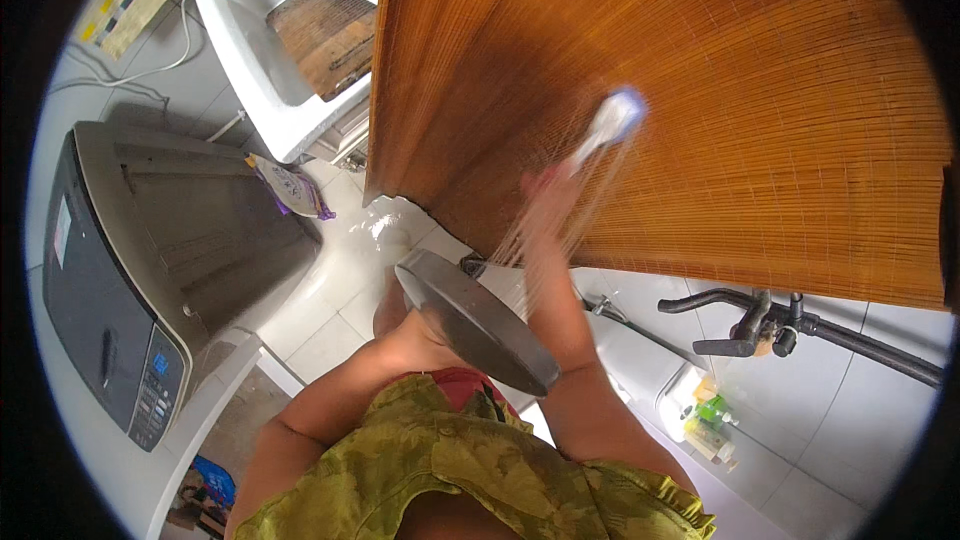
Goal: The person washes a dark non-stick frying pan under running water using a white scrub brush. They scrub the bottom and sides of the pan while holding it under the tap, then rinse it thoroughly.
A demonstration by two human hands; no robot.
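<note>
A large brown slatted mat [750, 127], like bamboo, hangs or stands upright before me. My right hand [551, 191] grips the pale handle of a scrub brush [619, 116], blurred, its head with blue bristles close to the mat. Water streams from a round dark shower head [480, 322] past my right forearm onto the mat. My left hand [427, 341] is near the back of the shower head, partly hidden by it; its fingers and the handle do not show clearly.
A washing machine [180, 240] stands at the left, with a plastic packet [289, 187] beside it. A white sink [255, 82] holding a wooden board [326, 37] is behind. Wet floor tiles [337, 307] lie below. Wall taps [757, 322], a toilet tank [637, 360] and bottles [709, 435] are at the right.
</note>
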